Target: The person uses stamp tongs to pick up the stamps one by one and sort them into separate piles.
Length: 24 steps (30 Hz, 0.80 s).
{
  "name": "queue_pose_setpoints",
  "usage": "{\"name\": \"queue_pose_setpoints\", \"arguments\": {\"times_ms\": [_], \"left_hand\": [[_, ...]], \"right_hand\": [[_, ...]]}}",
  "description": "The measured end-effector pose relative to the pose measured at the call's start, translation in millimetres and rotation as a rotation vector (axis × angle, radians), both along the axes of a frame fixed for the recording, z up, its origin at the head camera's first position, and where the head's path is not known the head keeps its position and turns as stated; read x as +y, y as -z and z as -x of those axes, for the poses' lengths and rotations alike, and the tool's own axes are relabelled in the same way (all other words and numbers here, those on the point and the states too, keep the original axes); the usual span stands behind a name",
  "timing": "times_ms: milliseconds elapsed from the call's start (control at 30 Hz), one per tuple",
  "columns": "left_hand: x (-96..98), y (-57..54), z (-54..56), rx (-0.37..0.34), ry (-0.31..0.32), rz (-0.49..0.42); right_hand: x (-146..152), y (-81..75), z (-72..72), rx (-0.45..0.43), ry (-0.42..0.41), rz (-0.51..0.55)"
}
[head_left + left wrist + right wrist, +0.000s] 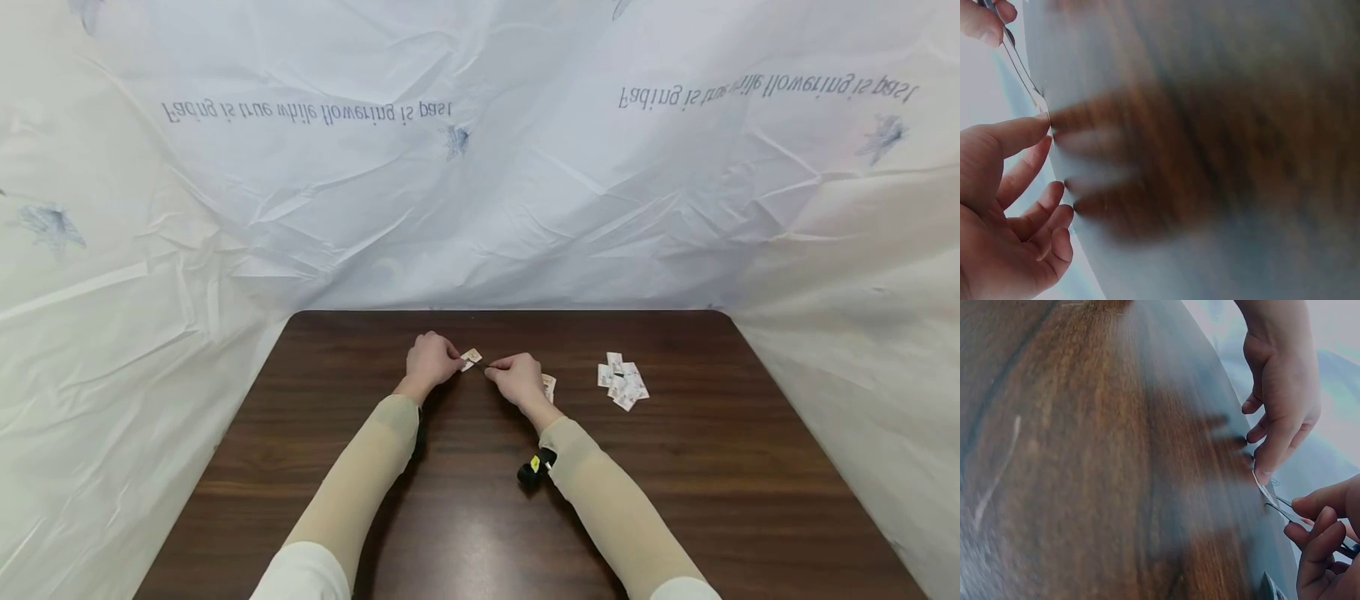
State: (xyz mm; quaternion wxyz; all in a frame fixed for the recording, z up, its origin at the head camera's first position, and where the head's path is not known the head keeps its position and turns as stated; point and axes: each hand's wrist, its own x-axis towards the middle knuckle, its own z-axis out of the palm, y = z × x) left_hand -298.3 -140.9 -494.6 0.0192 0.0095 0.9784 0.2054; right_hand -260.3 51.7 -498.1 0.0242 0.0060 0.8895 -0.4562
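A small printed card (471, 357) lies near the far part of the table, between both hands. My left hand (432, 360) presses on its left edge with the thumb, the forefinger tip close beside it and the other fingers loosely bent at the table. From the other side, my right hand (517, 379) pinches thin metal tweezers (1291, 515) between thumb and fingers. The tips of the tweezers reach the card right by the left thumb. In the left wrist view the card shows only as a thin pale sliver.
Another small card or two (549, 385) lie beside the right wrist, partly covered by it. Farther right is a loose pile of several white cards (622, 381). White printed sheeting (480, 208) hangs behind and beside the dark wooden table (465, 517).
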Motion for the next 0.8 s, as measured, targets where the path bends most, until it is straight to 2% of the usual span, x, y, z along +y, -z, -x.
{"name": "queue_pose_setpoints", "arguments": {"times_ms": [300, 500, 700, 800], "left_hand": [[5.8, -1.6, -3.6, 0.006, -0.027, 0.036], [3.7, -2.1, -3.3, 0.004, -0.017, 0.023], [2.1, -2.6, -1.4, -0.028, -0.013, 0.015], [2.5, -3.6, -3.4, -0.016, -0.009, 0.013]], "right_hand": [[-3.9, -0.2, 0.1, 0.019, 0.011, 0.016], [-4.9, -0.2, 0.5, 0.029, 0.022, 0.016], [-6.4, 0.0, 0.5, 0.012, 0.022, 0.030], [-7.3, 0.5, 0.6, 0.012, 0.017, 0.022]]}}
